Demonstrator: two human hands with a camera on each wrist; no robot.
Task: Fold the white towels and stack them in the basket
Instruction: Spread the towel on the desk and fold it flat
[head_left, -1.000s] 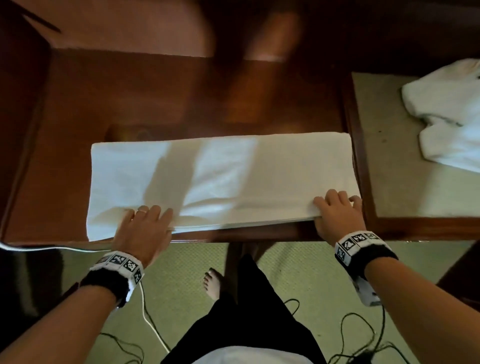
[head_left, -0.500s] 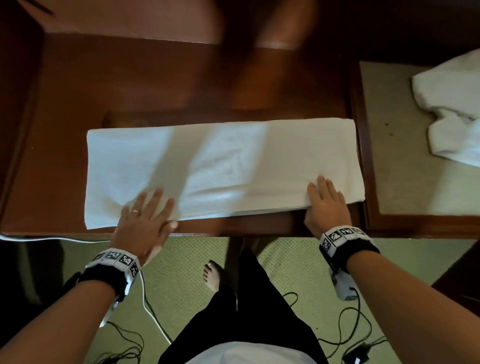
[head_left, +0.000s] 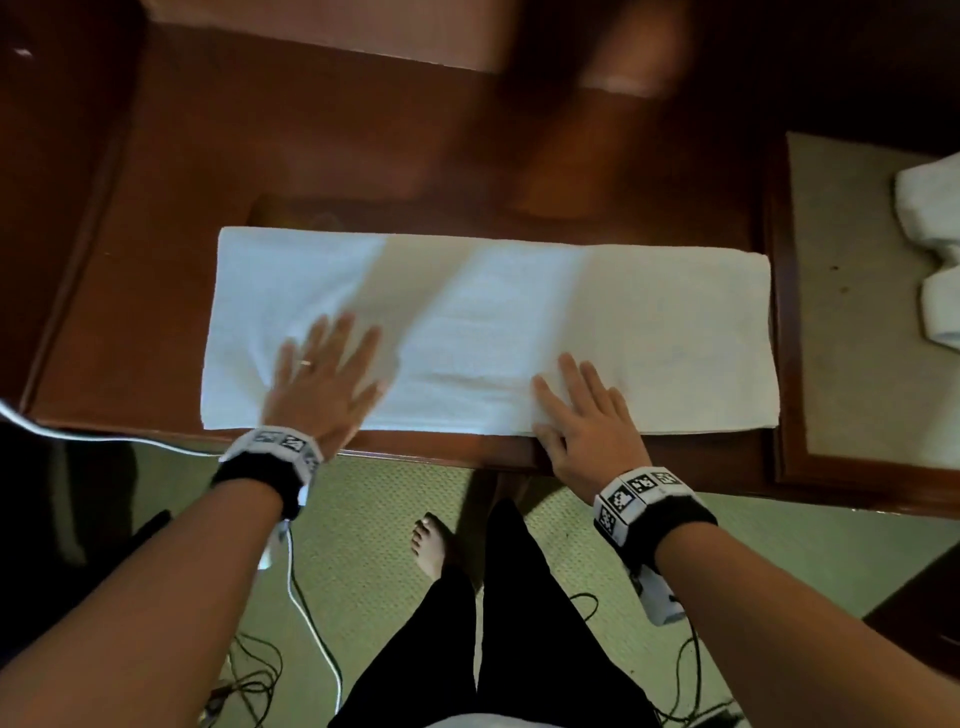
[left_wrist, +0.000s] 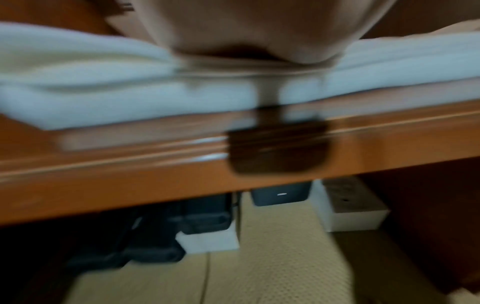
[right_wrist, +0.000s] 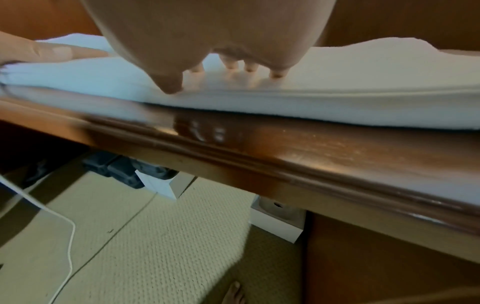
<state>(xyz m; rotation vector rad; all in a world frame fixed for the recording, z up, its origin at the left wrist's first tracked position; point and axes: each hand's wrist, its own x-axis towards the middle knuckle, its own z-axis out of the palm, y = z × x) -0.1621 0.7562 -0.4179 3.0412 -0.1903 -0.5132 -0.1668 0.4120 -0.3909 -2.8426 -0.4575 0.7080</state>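
Your left hand (head_left: 324, 384) lies flat, fingers spread wide, pressing on the folded towel (head_left: 519, 322) at about 8 o'clock of the cloth; the picture blurs it, so its exact contact is unclear. The towel is a long band stretched across the desk (head_left: 156, 260), its near edge just beside the desk's front lip. Your right hand (head_left: 584, 421) rests at about 5 o'clock, fingers straight and relaxed on the top layer, thumb at the near edge, gripping nothing. Off at 3 o'clock, on a lower beige surface (head_left: 857, 364), lie more white towels (head_left: 935, 260), unfolded. No basket shows in any view. You seem to be smoothing the lengthwise fold. The next move likely calls for pinching one short end and carrying it across to the other, keeping the edges aligned so the layers don't slide.
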